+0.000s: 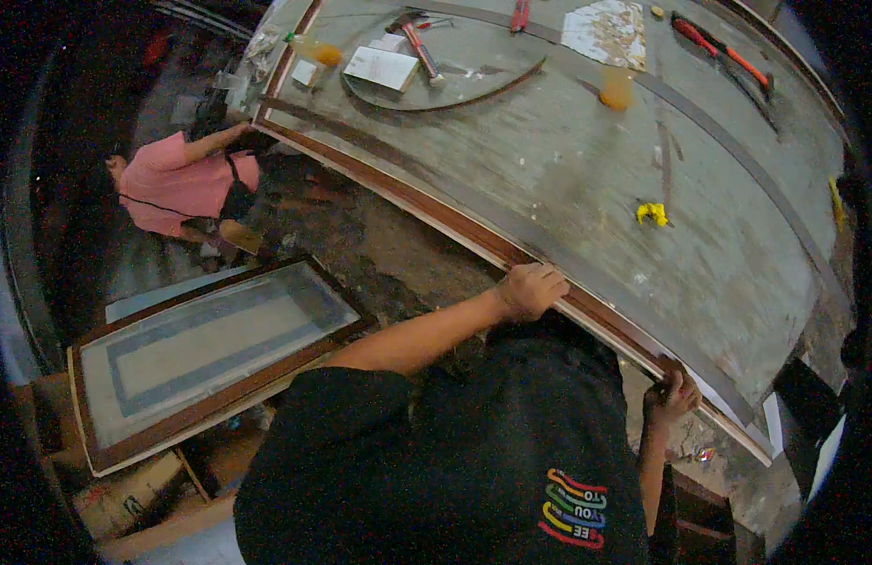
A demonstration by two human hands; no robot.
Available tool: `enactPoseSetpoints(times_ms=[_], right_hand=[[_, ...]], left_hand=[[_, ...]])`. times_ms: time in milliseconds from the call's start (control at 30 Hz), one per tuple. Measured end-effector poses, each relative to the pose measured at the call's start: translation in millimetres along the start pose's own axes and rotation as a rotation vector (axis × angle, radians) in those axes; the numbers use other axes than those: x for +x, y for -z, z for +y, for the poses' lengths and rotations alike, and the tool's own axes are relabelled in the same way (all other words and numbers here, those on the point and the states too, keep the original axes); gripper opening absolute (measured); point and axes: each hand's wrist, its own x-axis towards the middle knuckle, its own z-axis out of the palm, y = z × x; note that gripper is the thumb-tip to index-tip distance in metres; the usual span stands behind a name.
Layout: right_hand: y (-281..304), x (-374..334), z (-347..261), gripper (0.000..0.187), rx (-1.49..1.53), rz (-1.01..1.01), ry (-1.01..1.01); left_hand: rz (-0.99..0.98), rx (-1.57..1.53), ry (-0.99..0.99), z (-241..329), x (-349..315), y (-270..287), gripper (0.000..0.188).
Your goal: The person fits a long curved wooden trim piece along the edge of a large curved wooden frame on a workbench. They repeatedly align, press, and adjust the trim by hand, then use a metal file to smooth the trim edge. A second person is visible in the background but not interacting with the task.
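Observation:
A long brown wooden strip (408, 200) with a pale edge runs slantwise along the near side of the grey worktable (568, 169). Near the middle of its length my left hand (535, 289) is closed over it, fingers curled across the top. Farther right, close to the strip's near end, my right hand (677, 391) grips the same piece, its fingers bent over the edge. Part of each hand's underside is hidden. At the far left end, a person in a pink shirt (168, 184) reaches a hand to the strip's corner.
A hammer (420, 49), a white box (381, 68) and a curved dark strip (455, 104) lie on the table. Farther right are red-handled pliers (709, 42) and a yellow object (652, 214). A brown-framed glass panel (219, 344) rests at my left.

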Motion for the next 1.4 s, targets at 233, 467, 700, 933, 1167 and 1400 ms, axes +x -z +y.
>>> enactPoseSetpoints(times_ms=[233, 467, 700, 933, 1167, 1400], right_hand=[[24, 24, -8, 0.044, 0.212, -0.16, -0.106], [61, 92, -27, 0.045, 0.21, -0.071, -0.235], [-35, 227, -74, 0.035, 0.484, 0.018, -0.219], [-36, 224, -140, 0.032, 0.498, -0.141, -0.017], [16, 145, -120, 0.032, 0.565, -0.118, -0.166], [91, 114, -117, 0.028, 0.497, -0.079, -0.385]], left_hand=[[-0.243, -0.107, 0.114, 0, 13, 22, 0.019], [-0.192, -0.21, 0.159, 31, 44, 37, 0.027], [0.007, -0.209, 0.402, 34, 29, 46, 0.03], [0.168, -0.125, 0.626, -17, -29, 70, 0.03], [0.325, 0.259, 0.769, -229, -16, 102, 0.049], [0.065, 0.358, 0.707, -304, -12, 116, 0.047]])
